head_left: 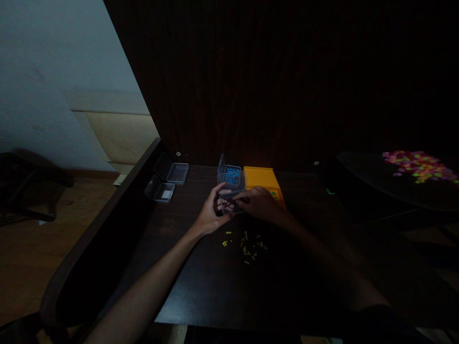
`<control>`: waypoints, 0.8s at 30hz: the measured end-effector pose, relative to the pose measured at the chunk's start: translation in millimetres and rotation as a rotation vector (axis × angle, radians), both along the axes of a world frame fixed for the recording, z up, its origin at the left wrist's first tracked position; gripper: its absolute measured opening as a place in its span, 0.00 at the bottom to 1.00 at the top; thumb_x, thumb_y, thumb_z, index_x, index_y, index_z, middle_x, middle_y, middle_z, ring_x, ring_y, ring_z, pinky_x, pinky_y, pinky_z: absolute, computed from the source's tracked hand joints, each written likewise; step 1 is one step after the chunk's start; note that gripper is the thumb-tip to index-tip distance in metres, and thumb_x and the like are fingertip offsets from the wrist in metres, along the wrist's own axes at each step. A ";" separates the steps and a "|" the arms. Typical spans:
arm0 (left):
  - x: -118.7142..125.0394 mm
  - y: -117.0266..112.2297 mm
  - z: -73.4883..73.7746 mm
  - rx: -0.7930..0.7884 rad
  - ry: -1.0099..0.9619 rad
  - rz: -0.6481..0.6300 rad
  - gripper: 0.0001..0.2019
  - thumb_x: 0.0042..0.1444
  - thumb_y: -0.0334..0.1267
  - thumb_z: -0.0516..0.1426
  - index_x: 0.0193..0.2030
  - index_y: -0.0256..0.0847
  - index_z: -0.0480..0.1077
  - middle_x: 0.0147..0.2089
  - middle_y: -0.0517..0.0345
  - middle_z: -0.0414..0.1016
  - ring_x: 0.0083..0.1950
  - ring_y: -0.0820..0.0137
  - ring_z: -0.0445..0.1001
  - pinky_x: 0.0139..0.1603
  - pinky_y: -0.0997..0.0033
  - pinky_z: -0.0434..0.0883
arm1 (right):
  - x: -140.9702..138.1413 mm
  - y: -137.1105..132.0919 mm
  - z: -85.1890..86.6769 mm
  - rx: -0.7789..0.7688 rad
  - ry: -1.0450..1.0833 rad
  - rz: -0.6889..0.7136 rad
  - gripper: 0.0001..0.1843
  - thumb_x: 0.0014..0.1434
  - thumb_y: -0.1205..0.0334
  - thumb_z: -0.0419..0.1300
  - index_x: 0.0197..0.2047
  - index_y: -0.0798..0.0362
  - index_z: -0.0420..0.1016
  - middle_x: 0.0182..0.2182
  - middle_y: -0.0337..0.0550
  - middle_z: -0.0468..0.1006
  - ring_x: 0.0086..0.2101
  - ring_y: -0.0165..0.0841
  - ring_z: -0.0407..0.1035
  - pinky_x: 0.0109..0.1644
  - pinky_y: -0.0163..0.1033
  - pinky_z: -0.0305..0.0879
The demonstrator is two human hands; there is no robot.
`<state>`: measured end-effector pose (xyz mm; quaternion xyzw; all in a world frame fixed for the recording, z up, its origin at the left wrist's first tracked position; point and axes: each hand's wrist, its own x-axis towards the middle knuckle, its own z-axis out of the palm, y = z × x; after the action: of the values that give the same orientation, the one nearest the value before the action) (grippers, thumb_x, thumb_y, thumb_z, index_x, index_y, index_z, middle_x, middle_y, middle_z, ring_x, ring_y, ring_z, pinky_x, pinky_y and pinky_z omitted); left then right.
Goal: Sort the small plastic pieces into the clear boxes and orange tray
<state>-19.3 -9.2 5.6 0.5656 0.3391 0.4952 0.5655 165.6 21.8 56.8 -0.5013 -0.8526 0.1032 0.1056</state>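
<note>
The left hand's grip curls around an open clear box; the right hand's fingers bunch over it, and I cannot tell whether they pinch anything. From that box, blue pieces lie boxed at 12 o'clock, an orange case at 2, loose yellow pieces on the desk at 5.

Dim light leaves the dark bench and its tall back panel nearly black; to the left, a pale bluish wall meets a brown wooden floor (some dark furniture stands there)
</note>
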 end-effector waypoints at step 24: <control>0.4 0.0 0.3 0.007 0.008 0.004 0.42 0.46 0.34 0.68 0.65 0.47 0.53 0.61 0.44 0.61 0.42 0.73 0.74 0.49 0.65 0.73 | 3.2 -1.1 3.2 0.003 0.005 0.077 0.09 0.57 0.59 0.61 0.38 0.43 0.83 0.33 0.39 0.83 0.35 0.35 0.73 0.38 0.37 0.59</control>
<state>-19.0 -9.3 5.9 0.5691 0.3406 0.4953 0.5611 168.8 20.7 60.0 -0.4675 -0.8712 0.1071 0.1045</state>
